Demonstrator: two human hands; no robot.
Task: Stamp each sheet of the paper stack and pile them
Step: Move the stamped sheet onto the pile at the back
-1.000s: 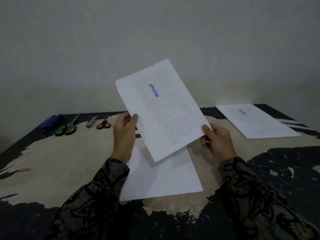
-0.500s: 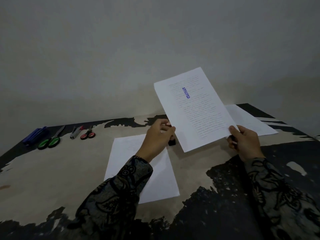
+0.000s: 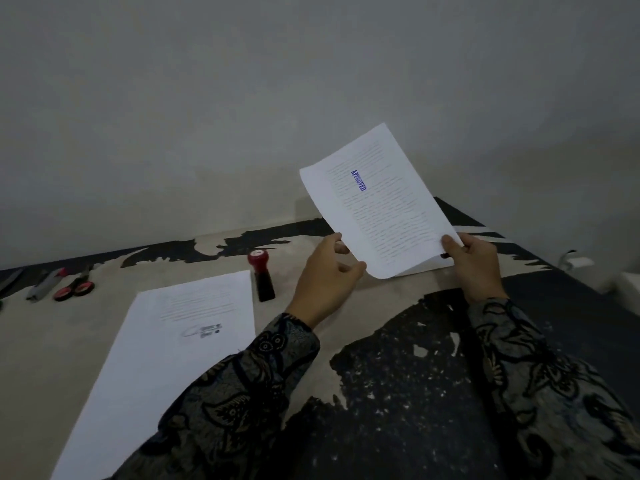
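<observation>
Worn black-and-beige tabletop (image 3: pixel 398 393) runs up to a plain grey wall. Both hands hold a stamped sheet (image 3: pixel 377 202) tilted above it: the left hand (image 3: pixel 323 278) pinches the sheet's near-left corner, the right hand (image 3: pixel 474 263) grips its near-right edge. Left of that sheet stands a red-capped stamp (image 3: pixel 261 275), then the paper stack (image 3: pixel 166 355); red-handled scissors (image 3: pixel 74 289) lie farther left.

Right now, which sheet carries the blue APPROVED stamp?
The sheet held up between left hand and right hand. The sheet lying on the table shows only text and a grey mark.
</observation>
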